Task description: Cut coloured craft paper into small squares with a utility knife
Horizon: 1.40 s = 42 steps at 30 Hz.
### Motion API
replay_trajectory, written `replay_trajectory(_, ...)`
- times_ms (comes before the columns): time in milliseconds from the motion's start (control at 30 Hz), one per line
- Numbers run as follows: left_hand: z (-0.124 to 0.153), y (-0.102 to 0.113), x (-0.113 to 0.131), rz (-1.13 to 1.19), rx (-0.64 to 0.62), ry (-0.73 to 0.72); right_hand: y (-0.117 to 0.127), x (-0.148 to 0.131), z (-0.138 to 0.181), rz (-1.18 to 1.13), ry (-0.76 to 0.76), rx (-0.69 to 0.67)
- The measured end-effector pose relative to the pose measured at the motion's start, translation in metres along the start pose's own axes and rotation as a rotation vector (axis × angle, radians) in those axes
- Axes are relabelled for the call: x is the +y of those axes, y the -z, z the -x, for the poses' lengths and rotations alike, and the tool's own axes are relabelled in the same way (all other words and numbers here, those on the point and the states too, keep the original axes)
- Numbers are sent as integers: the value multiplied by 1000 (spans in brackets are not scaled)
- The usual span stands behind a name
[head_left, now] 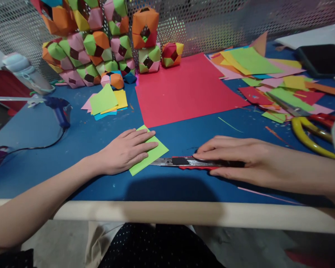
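no readable text, labels, brands or numbers on anything in view

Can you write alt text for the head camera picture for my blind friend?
A left hand presses a green paper square on a blue table; the right hand holds a red utility knife beside it. Paper cubes stand behind.

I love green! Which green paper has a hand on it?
The small green square in front, pressed flat under the left hand. The green sheet on the little stack and the big green sheet far right lie untouched.
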<state>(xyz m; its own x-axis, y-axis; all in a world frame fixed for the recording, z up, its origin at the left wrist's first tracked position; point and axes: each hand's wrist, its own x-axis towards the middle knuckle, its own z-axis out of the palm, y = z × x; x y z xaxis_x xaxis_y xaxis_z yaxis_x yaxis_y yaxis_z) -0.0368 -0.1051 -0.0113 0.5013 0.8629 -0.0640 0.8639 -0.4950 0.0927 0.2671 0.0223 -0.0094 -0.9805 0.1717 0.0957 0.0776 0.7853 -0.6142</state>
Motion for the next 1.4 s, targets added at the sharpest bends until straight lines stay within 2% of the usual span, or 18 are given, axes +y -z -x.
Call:
replay_trajectory(500,0,-2,-1,-14,16,-16,-10,1,-4,21,62,64)
replay_trajectory(1400,0,-4,-1,-29,35,-33,-14,-3,-6,40,87,44)
